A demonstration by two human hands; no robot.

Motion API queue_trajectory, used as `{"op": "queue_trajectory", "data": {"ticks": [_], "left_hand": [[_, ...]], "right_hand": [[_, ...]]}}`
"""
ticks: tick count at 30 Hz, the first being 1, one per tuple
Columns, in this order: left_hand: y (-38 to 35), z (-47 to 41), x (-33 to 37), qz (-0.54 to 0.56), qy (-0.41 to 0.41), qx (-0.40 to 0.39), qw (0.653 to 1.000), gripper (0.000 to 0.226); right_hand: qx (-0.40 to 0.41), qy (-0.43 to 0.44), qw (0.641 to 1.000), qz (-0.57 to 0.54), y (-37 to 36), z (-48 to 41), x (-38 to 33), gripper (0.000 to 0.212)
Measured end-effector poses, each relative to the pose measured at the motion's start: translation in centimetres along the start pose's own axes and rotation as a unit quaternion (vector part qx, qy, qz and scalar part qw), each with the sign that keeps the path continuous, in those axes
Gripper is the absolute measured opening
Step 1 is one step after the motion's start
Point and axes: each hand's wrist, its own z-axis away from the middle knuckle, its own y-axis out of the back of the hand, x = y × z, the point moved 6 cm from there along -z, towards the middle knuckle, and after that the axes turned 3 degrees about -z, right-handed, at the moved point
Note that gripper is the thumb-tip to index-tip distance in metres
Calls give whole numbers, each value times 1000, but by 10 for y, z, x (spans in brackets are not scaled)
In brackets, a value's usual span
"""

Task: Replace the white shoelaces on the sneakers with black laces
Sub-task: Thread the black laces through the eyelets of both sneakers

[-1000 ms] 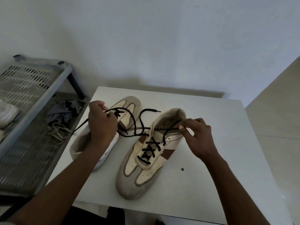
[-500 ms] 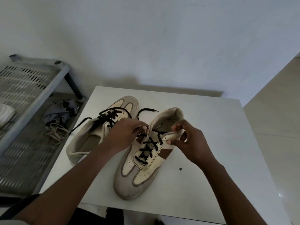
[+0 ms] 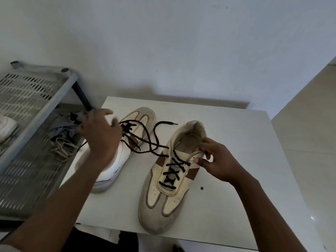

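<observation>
- Head view, task things: the nearer sneaker (image 3: 169, 202), a low shoe of cream leather and grey suede with brown side patches, stands on the white square table (image 3: 236, 142) with its toe toward the person; a black woven lace (image 3: 174, 168) crosses its lower eyelets in a run of Xs, and its loose strands trail off to the left, one tipped end lying free on the table.
- Head view, second shoe: the farther sneaker (image 3: 140, 120), of the same make, lies just beside the first with its pale sole edge showing; black lacing shows on it too, but the forearm hides how far up it goes.
- Head view, hands: the right hand (image 3: 218, 160) pinches the upper eyelet flap of the nearer sneaker between thumb and fingers; the left hand (image 3: 100, 137) is motion-blurred over the farther sneaker with fingers spread, and I cannot tell whether it holds a strand.
- Head view, surroundings: a grey perforated rack (image 3: 23, 160) stands to the left; on its lower shelf lies a heap of pale flat laces (image 3: 62, 148), well apart from both shoes.
- Progress, as a judgement: the white laces appear already out; the nearer sneaker looks laced up most of the way; the top eyelets remain, then snugging and tying.
</observation>
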Motion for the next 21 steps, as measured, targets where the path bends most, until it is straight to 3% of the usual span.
{"op": "queue_trajectory", "data": {"ticks": [1,3,5,7,11,16,21], "left_hand": [[-4,10,19,-11,-115,-3,993,25],[-19,37,52,57,-293,-117,947,34],[-38,67,67,75,-361,-273,889,30],[-50,81,68,59,-378,-323,866,20],[-41,68,73,82,-413,-287,860,8],[-24,40,56,115,-303,-165,931,8],[-24,45,56,42,-327,-110,937,10]], "right_hand": [[3,5,1000,-5,0,1,-1,14],[9,4,1000,-17,-1,2,-3,22],[17,-11,1000,-20,-3,2,-3,21],[27,-22,999,-9,-5,1,-1,18],[22,-34,999,0,-8,-1,-1,12],[2,-40,999,2,-8,-1,-3,16],[5,-38,999,10,-9,-1,-4,12]]}}
